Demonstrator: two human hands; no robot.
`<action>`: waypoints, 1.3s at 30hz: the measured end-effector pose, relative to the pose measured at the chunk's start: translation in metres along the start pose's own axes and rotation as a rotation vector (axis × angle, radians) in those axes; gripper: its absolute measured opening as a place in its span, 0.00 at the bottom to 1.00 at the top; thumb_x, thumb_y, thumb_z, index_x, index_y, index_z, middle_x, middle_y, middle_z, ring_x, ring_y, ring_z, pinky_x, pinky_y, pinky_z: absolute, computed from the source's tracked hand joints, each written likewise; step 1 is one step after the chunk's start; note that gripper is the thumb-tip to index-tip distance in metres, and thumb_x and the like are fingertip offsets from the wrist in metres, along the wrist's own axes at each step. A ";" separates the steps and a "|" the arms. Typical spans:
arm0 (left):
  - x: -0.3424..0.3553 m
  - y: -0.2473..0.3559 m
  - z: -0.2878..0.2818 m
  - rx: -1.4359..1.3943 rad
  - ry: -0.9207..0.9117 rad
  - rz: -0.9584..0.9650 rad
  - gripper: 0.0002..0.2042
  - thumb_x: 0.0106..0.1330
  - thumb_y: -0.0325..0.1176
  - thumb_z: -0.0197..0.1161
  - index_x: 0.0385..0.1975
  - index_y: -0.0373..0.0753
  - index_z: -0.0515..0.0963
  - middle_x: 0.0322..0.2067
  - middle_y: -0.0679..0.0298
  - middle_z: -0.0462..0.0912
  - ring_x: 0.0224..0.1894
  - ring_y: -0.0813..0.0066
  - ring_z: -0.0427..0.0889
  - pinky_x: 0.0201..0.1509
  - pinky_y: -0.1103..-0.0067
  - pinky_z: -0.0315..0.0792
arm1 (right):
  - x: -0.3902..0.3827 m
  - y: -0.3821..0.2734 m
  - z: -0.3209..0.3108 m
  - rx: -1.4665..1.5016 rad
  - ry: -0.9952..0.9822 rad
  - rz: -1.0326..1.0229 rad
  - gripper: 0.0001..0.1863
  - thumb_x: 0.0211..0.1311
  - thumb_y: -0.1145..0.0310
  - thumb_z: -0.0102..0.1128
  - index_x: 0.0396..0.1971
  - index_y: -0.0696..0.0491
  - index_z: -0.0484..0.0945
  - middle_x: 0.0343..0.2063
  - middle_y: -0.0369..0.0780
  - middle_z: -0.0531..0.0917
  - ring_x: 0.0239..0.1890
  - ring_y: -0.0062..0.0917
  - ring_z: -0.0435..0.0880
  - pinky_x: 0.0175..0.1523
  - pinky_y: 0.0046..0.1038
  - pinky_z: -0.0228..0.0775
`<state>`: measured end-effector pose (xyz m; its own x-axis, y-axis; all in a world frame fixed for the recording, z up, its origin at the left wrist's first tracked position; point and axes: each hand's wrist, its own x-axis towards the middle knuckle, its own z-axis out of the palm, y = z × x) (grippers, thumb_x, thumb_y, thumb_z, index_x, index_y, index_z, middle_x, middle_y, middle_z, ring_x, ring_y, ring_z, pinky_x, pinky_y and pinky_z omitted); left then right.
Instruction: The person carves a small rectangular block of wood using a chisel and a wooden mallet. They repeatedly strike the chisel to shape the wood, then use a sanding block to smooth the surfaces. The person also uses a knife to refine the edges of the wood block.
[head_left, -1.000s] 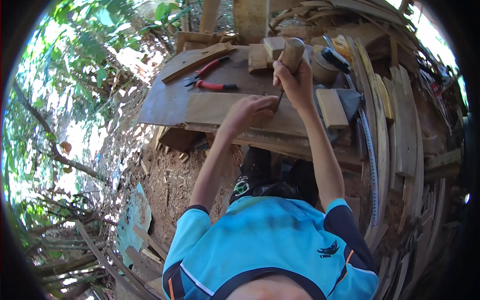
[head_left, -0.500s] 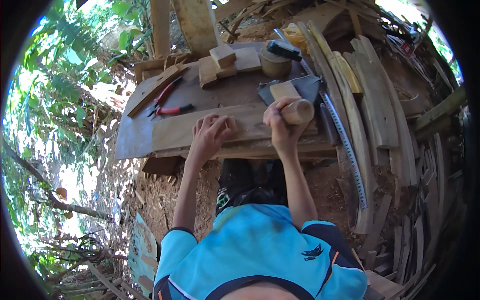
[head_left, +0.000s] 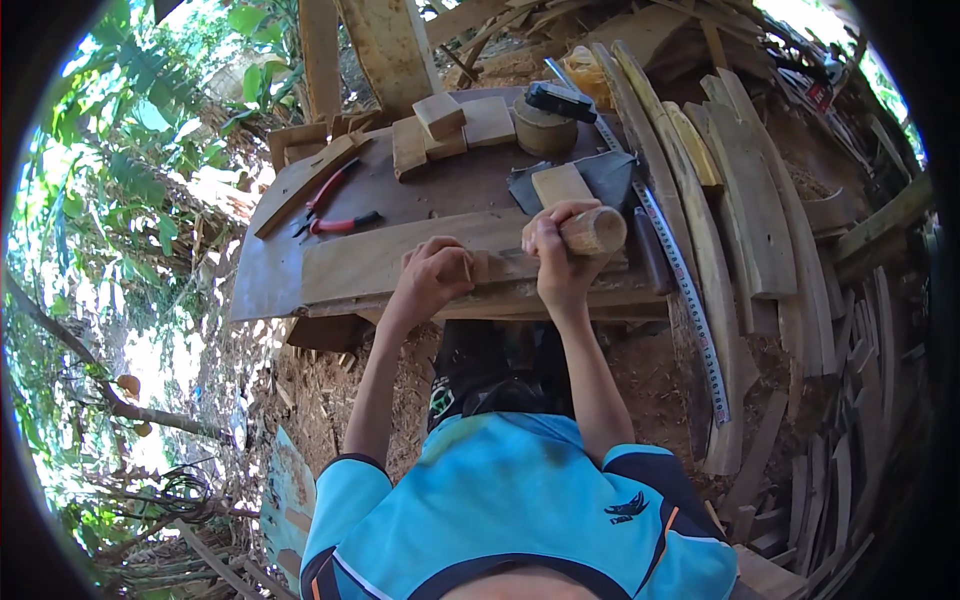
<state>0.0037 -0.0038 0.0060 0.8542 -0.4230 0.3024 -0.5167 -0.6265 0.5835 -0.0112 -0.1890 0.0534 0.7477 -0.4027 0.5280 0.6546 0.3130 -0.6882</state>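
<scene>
My right hand [head_left: 562,250] is wrapped around a thick, round piece of wood [head_left: 597,231], like a handle, its blunt end tilted up toward me. Whatever lies beyond the fist is mostly hidden. Close by on the left, my left hand [head_left: 437,275] has curled fingers pinching a small wooden piece [head_left: 480,265]. Both hands are over a long flat board [head_left: 365,257] along the table's near edge. Just past my right hand, a pale wooden block [head_left: 562,186] lies by a dark grey cloth [head_left: 607,176].
Red-handled pliers [head_left: 345,222] lie open on the table [head_left: 265,275] at left. Several wood blocks [head_left: 440,115] sit at the back, beside a round wooden container [head_left: 543,130] with a dark tool on top. A metal ruler [head_left: 690,285] and long planks [head_left: 755,215] line the right side.
My left hand has moved right along the board, nearer my right hand, and its fingers are more curled. The right hand keeps its grip and has dipped slightly. The view has shifted a little.
</scene>
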 end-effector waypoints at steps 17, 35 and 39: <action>0.001 -0.006 0.009 -0.336 0.167 -0.097 0.06 0.54 0.29 0.61 0.28 0.33 0.80 0.38 0.58 0.81 0.45 0.65 0.77 0.51 0.75 0.68 | 0.023 -0.003 0.033 -0.124 -0.127 -0.028 0.04 0.57 0.79 0.48 0.24 0.56 0.66 0.12 0.34 0.67 0.12 0.14 0.65 0.17 0.18 0.59; 0.000 0.000 0.017 -0.007 0.319 0.109 0.06 0.53 0.33 0.63 0.24 0.37 0.80 0.32 0.67 0.83 0.41 0.71 0.76 0.49 0.77 0.66 | 0.024 0.002 0.035 -0.227 0.020 -0.101 0.06 0.57 0.78 0.48 0.23 0.56 0.64 0.12 0.34 0.67 0.11 0.14 0.64 0.15 0.18 0.58; 0.003 0.012 0.020 0.061 0.318 0.148 0.07 0.52 0.34 0.64 0.21 0.37 0.78 0.25 0.65 0.80 0.34 0.73 0.77 0.40 0.74 0.68 | 0.025 0.002 0.038 -0.216 0.032 -0.108 0.07 0.57 0.78 0.49 0.22 0.56 0.63 0.11 0.34 0.67 0.11 0.14 0.63 0.16 0.19 0.58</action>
<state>-0.0011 -0.0260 -0.0015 0.7399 -0.2934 0.6054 -0.6309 -0.6152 0.4728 0.0128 -0.1660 0.0840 0.6683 -0.4516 0.5911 0.6891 0.0766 -0.7206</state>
